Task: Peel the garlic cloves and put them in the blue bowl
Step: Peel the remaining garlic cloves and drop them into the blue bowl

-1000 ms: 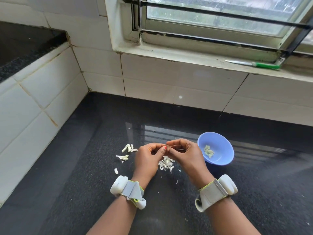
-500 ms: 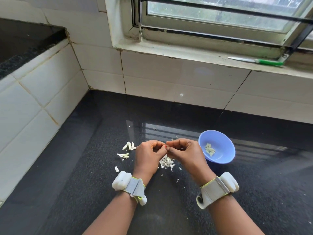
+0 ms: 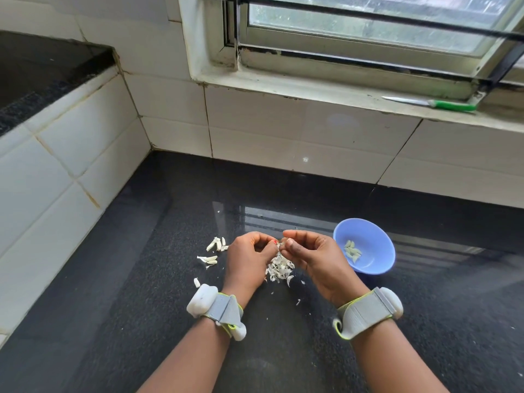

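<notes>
Little has moved: both hands (image 3: 279, 255) still pinch one garlic clove (image 3: 280, 245); no writing readable.

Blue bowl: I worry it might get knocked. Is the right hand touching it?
Apart. The head view shows dark counter between the right hand and the bowl.

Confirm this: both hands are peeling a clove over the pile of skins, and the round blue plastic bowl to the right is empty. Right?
Not quite. The head view shows the round blue plastic bowl already holds several peeled garlic cloves. The rest stands: left hand and right hand pinch a clove above the pile of papery white skins.
</notes>
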The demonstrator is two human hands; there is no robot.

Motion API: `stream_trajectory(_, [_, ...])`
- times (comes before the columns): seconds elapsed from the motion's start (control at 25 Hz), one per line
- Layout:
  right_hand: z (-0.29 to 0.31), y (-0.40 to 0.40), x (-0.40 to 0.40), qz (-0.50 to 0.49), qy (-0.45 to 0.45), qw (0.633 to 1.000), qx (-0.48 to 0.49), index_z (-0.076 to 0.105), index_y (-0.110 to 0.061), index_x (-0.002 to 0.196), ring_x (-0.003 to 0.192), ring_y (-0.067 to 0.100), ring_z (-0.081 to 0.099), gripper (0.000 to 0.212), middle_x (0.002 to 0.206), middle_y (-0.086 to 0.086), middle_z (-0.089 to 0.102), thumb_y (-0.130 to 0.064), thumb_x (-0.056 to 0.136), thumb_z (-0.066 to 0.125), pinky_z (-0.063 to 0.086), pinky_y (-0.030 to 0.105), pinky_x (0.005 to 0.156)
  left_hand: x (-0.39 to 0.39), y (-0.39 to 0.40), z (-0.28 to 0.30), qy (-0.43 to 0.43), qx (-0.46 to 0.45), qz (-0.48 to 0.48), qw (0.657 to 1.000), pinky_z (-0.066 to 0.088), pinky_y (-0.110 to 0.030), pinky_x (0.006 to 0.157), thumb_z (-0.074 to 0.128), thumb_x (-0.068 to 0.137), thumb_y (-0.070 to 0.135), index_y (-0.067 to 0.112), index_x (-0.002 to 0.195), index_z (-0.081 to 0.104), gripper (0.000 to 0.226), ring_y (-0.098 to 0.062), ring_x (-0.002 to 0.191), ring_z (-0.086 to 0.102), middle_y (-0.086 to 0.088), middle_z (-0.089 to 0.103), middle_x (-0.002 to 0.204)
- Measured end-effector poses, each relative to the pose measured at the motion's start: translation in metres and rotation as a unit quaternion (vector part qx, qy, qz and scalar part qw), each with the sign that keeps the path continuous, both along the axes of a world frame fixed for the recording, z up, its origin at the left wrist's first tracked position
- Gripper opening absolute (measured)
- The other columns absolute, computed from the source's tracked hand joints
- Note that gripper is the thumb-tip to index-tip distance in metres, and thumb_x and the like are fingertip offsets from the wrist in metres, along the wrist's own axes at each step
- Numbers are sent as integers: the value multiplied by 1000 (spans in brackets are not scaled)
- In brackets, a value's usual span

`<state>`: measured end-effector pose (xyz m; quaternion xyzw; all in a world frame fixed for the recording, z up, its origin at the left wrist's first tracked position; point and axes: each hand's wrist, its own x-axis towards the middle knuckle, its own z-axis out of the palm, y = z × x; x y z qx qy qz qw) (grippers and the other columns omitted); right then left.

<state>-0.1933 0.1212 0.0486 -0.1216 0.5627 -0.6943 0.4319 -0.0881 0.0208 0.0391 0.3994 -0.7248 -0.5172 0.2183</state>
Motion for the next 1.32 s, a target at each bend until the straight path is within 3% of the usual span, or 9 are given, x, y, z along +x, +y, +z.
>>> stream_trajectory(0.12, [1, 1, -3, -29, -34, 999, -7, 69, -1, 98, 76, 15, 71, 17, 82, 9, 72, 7, 90, 56, 56, 19, 67, 2, -2, -4, -4, 8, 6, 1000, 54, -31, 68, 68, 82, 14, 19, 77, 69, 7, -13, 67, 66, 1, 71, 71])
stream_trajectory(0.32, [4, 4, -5, -20, -55, 998, 0, 71, -4, 101, 82, 16, 71, 21, 88, 9, 73, 7, 88, 58, 56, 19, 69, -2, 3, -1, -50, -53, -40, 997, 53, -32, 70, 60, 90, 32, 15, 85, 73, 23, -14, 72, 67, 2, 72, 76])
stream_trajectory(0.44, [6, 5, -4, -14, -10, 1000, 9, 69, -5, 103, 84, 15, 72, 22, 88, 9, 75, 3, 83, 66, 56, 19, 71, -3, 6, 5, -18, -59, -13, 998, 47, -15, 60, 71, 82, 29, 18, 78, 71, 12, -2, 63, 61, 8, 69, 69])
stream_trajectory(0.52, [6, 5, -4, -21, 28, 999, 23, 69, -4, 99, 79, 14, 71, 18, 84, 8, 75, 1, 81, 69, 55, 19, 69, -2, 5, 7, 12, -59, -10, 998, 44, -9, 61, 73, 81, 21, 21, 82, 73, 2, 3, 64, 61, 11, 69, 73])
stream_trajectory(0.56, [5, 5, -5, -23, 43, 998, 29, 70, -4, 97, 77, 13, 71, 16, 82, 7, 75, 1, 81, 70, 54, 18, 68, -2, 5, 8, 21, -67, -14, 997, 44, -8, 64, 70, 82, 17, 21, 87, 74, 7, 3, 67, 61, 11, 70, 77])
stream_trajectory(0.72, [4, 5, -4, -19, 87, 995, 44, 71, -5, 95, 72, 10, 68, 15, 79, 5, 74, 0, 81, 71, 52, 16, 66, -2, 6, 10, 20, -122, -16, 992, 45, -13, 67, 60, 78, 1, 26, 80, 73, 27, -3, 73, 59, 10, 66, 83])
stream_trajectory(0.88, [4, 5, -4, -21, 103, 993, 45, 71, -5, 97, 74, 10, 69, 16, 81, 7, 74, -1, 81, 73, 52, 17, 67, -3, 9, 11, 3, -98, -13, 995, 48, -16, 65, 67, 82, 20, 22, 83, 73, 7, -1, 67, 61, 9, 70, 76])
stream_trajectory(1.0, [4, 6, -3, -14, 119, 992, 48, 72, -5, 97, 76, 12, 69, 16, 83, 8, 75, -3, 81, 74, 52, 19, 68, -4, 10, 13, -12, -91, -16, 996, 51, -24, 68, 70, 82, 26, 19, 84, 75, 9, -5, 69, 65, 7, 73, 76])
stream_trajectory(1.32, [4, 4, -1, 4, 180, 981, 76, 75, -5, 93, 73, 12, 70, 15, 83, 11, 76, 0, 79, 75, 53, 19, 67, -4, 9, 10, -29, -100, -10, 994, 40, -11, 55, 70, 77, 21, 18, 76, 75, 5, 3, 56, 55, 9, 67, 63])
